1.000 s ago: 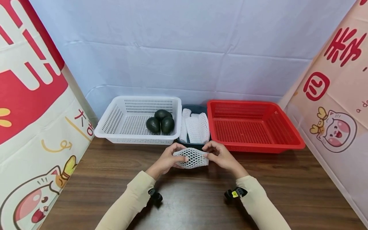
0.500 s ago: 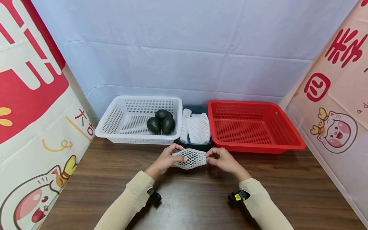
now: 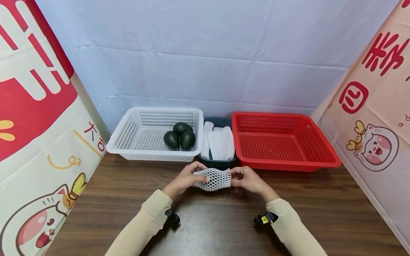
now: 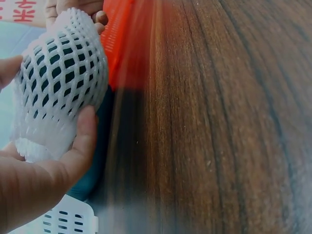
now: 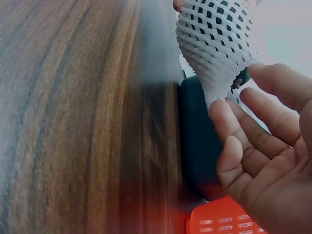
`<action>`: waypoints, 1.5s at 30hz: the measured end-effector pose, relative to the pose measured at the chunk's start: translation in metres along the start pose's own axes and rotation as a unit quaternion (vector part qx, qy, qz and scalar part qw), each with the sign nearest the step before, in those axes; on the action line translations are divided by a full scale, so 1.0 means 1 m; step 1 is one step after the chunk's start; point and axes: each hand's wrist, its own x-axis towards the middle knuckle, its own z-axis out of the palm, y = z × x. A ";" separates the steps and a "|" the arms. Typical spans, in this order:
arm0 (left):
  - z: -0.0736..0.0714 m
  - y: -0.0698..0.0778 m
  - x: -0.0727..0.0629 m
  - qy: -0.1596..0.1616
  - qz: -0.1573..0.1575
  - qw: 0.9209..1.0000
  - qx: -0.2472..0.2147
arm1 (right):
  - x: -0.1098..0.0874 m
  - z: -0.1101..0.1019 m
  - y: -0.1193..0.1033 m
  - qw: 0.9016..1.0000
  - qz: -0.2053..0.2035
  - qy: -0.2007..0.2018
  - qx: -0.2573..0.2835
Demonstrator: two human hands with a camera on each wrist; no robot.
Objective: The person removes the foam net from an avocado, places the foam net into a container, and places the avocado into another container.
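Observation:
A dark green avocado (image 5: 242, 78) sits inside a white foam net sleeve (image 3: 216, 179), held just above the table in front of the baskets. My left hand (image 3: 187, 177) grips the bulging netted avocado from the left, thumb on the near side. In the left wrist view, dark skin shows through the stretched mesh of the foam net (image 4: 63, 68). At the sleeve's right end, my right hand (image 3: 249, 180) pinches the rim of the net between thumb and fingers. The right wrist view shows the avocado's stem end peeking through that end's opening.
At the back left stands a white basket (image 3: 150, 153) with three avocados (image 3: 187, 139). A dark bin (image 3: 221, 164) of several foam net sleeves (image 3: 217, 145) sits between it and a red basket (image 3: 288, 165). Printed cloths hang at both sides, a pale one behind.
My right hand has shifted slightly right and down, its fingers closing in on the net's right end. The left hand keeps its grip, and the netted avocado has dipped slightly.

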 end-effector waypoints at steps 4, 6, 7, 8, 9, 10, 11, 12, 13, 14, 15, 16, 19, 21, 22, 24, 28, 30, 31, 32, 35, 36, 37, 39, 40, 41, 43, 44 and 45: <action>0.000 -0.005 0.004 -0.002 0.001 1.000 0.014 | -0.003 0.001 -0.012 1.000 -0.003 -0.011 -0.015; 0.000 -0.005 0.006 -0.005 0.001 1.000 0.021 | -0.002 0.002 -0.013 1.000 -0.007 -0.011 -0.027; 0.000 -0.005 0.006 -0.006 0.001 1.000 0.024 | -0.001 0.002 -0.010 0.999 -0.009 -0.011 -0.034; 0.000 -0.005 0.007 -0.007 0.000 1.000 0.027 | 0.000 0.003 -0.006 0.999 -0.012 -0.010 -0.043; 0.000 -0.005 0.008 -0.008 -0.001 1.000 0.028 | 0.002 0.003 -0.002 0.999 -0.015 -0.009 -0.050; 0.000 -0.005 0.008 -0.009 -0.001 1.000 0.030 | 0.004 0.004 0.003 0.998 -0.017 -0.008 -0.056; 0.000 -0.005 0.009 -0.010 -0.002 0.999 0.030 | 0.005 0.004 0.007 0.998 -0.018 -0.005 -0.066; 0.000 -0.005 0.009 -0.012 -0.002 0.999 0.030 | 0.007 0.004 0.012 0.997 -0.018 -0.001 -0.076; 0.000 -0.005 0.010 -0.013 -0.001 0.999 0.031 | 0.008 0.004 0.014 0.996 -0.017 0.003 -0.085; 0.000 -0.005 0.010 -0.015 -0.001 0.999 0.031 | 0.009 0.004 0.015 0.996 -0.017 0.005 -0.090; 0.000 -0.004 0.010 -0.016 0.001 0.999 0.031 | 0.009 0.004 0.016 0.995 -0.016 0.007 -0.094; 0.001 -0.004 0.010 -0.017 0.002 0.999 0.032 | 0.010 0.004 0.017 0.995 -0.015 0.009 -0.097; 0.001 -0.004 0.011 -0.019 0.006 0.999 0.034 | 0.011 0.005 0.017 0.996 -0.007 0.006 -0.093; 0.002 -0.005 0.011 -0.019 0.008 0.999 0.033 | 0.012 0.005 0.017 0.996 -0.008 0.001 -0.091; 0.001 -0.005 0.011 -0.019 0.008 0.999 0.033 | 0.012 0.006 0.018 0.996 -0.007 -0.003 -0.091; 0.001 -0.007 0.011 -0.023 0.008 0.999 0.030 | 0.012 0.006 0.019 0.995 -0.007 -0.010 -0.100; 0.001 -0.008 0.011 -0.035 0.007 0.999 0.026 | 0.012 0.009 0.022 0.993 -0.005 -0.018 -0.118; 0.002 -0.004 0.008 -0.039 0.008 0.999 0.027 | 0.012 0.010 0.023 0.993 -0.002 -0.019 -0.119; 0.002 -0.001 0.006 -0.038 0.009 0.999 0.029 | 0.012 0.010 0.023 0.993 0.001 -0.018 -0.117; 0.003 0.002 0.003 -0.038 0.010 0.999 0.031 | 0.012 0.011 0.023 0.993 0.003 -0.018 -0.115; 0.005 0.012 -0.003 -0.037 0.013 0.999 0.037 | 0.012 0.011 0.024 0.994 0.009 -0.017 -0.109; 0.006 0.014 -0.005 -0.036 0.014 0.999 0.037 | 0.012 0.011 0.024 0.994 0.010 -0.016 -0.106; 0.006 0.015 -0.005 -0.036 0.015 0.998 0.038 | 0.012 0.011 0.025 0.994 0.010 -0.015 -0.106; 0.007 0.016 -0.005 -0.036 0.014 0.998 0.039 | 0.012 0.011 0.026 0.994 0.008 -0.015 -0.105; 0.007 0.016 -0.006 -0.035 0.014 0.998 0.040 | 0.012 0.011 0.026 0.994 0.007 -0.015 -0.106; 0.007 0.016 -0.005 -0.034 0.013 0.998 0.041 | 0.012 0.011 0.026 0.994 0.006 -0.015 -0.107; 0.006 0.015 -0.004 -0.034 0.012 0.998 0.044 | 0.012 0.011 0.027 0.994 0.001 -0.017 -0.110; 0.006 0.014 -0.004 -0.034 0.011 0.998 0.044 | 0.012 0.011 0.028 0.994 -0.001 -0.017 -0.112; 0.005 0.012 -0.002 -0.035 0.010 0.998 0.043 | 0.012 0.010 0.028 0.993 -0.004 -0.016 -0.115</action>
